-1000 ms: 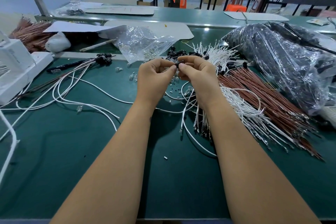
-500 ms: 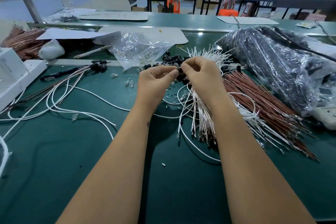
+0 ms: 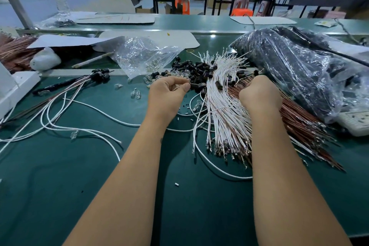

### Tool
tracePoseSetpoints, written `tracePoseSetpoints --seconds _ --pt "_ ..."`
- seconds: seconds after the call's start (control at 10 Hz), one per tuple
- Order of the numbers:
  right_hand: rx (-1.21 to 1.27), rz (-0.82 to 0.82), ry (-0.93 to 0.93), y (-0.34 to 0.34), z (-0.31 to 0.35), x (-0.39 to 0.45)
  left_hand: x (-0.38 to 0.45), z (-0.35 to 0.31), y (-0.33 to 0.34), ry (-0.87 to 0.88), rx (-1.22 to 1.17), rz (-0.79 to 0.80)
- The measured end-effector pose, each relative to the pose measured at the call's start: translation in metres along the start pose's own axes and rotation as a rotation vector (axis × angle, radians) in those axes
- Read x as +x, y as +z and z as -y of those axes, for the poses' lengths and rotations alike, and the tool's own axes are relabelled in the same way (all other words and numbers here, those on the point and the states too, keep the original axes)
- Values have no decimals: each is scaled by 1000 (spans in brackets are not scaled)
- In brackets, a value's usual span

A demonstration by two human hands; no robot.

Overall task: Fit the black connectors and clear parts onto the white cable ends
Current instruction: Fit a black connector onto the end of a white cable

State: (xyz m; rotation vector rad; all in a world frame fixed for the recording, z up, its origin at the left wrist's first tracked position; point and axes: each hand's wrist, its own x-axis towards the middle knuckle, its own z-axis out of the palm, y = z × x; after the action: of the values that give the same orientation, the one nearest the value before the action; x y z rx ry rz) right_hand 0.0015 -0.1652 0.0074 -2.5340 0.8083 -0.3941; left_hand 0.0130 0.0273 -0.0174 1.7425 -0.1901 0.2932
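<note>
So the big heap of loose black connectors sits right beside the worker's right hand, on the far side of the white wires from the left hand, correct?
Not quite. In the head view the heap of black connectors lies by the left hand, whose fingertips reach its edge. The right hand rests on the bundle of white wires, to the right of that heap.

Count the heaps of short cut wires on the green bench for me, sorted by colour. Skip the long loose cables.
White short wires: 1 heap
Copper-brown wires: 2 heaps, one on the right, one at the far left
Total: 3 heaps
</note>
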Motion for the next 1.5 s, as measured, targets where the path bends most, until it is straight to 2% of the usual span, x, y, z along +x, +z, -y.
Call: tracePoseSetpoints --seconds 0.1,0.2,0.3,0.4,0.5,0.6,0.7,0.8,1.2,1.5 --pt "18 -106 -15 1 -2 0 -1 2 -1 -9 6 27" --pt "64 -137 -14 -3 -2 -6 -2 2 -1 -4 29 11" --pt "144 -257 -65 -3 3 -7 -2 1 -2 14 28 -3" --pt "234 -439 -229 -4 15 -11 0 3 -3 24 40 -34" --pt "385 -397 -449 5 38 -22 3 5 -6 35 17 -97" --pt "447 -302 -593 24 57 -41 6 7 -11 36 -24 -176" --pt "429 -194 -651 37 58 -49 8 8 -14 -6 -111 -213" --pt "454 -147 -653 40 53 -48 11 9 -17 -45 -199 -238" --pt "580 -295 -592 36 49 -49 9 8 -25 -121 -147 -217" --pt "442 -230 -656 38 49 -48 9 7 -29 -125 -129 -116"
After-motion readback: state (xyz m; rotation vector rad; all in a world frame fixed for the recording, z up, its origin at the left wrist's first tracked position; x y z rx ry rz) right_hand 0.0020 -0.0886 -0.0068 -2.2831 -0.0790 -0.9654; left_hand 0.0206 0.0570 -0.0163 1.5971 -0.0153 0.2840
